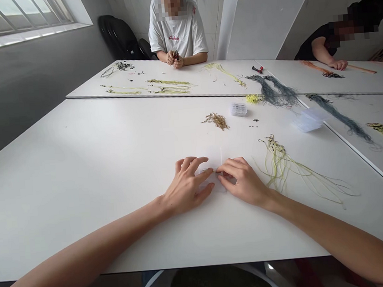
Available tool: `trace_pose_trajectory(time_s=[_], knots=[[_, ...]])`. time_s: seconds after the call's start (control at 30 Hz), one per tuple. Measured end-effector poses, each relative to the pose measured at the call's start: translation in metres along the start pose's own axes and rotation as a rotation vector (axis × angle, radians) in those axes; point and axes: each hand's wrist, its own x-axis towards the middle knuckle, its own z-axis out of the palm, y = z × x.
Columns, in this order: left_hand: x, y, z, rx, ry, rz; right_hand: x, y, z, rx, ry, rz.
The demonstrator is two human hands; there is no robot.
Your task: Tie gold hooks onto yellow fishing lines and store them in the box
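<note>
Clear box [218,184] is on the white table [81,178], between our hands. Our left hand [190,183] is on its left, fingers apart, index tip over it; our right hand [245,181] is at its right edge, fingers bunched, can't tell if clamped on anything. Gold-coloured pile [219,121] and closed case [238,109] sit beyond the box, yellow-green strands [281,165] to its right

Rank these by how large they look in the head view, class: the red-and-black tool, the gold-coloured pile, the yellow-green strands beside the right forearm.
1. Yellow-green strands
2. Gold-coloured pile
3. Red-and-black tool
</note>
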Motion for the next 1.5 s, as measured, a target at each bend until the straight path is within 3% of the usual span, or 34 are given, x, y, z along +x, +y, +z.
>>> trace_pose_trajectory(time_s=[0.73,1.07,1.13,1.23,1.37,1.47,1.5], knots=[[0.0,0.001,0.0,0.045,0.029,0.015,0.002,0.0,0.0,-0.01,0.028,-0.024],[0.003,0.002,-0.007,0.024,-0.052,0.044,0.006,0.002,-0.004,0.015,0.053,-0.018],[0.003,0.002,-0.007,0.028,-0.07,0.043,0.011,0.012,-0.017,0.008,0.092,-0.004],[0.004,-0.001,-0.005,0.033,-0.07,0.029,0.019,0.042,-0.052,-0.074,0.177,0.105],[0.004,-0.002,-0.002,0.02,-0.019,0.027,0.017,0.101,-0.109,-0.189,0.285,0.497],[0.001,0.006,-0.001,-0.035,0.02,0.088,0.005,0.135,-0.132,-0.277,0.178,0.771],[0.0,0.01,-0.001,-0.066,0.019,0.128,0.001,0.142,-0.135,-0.267,0.139,0.801]])
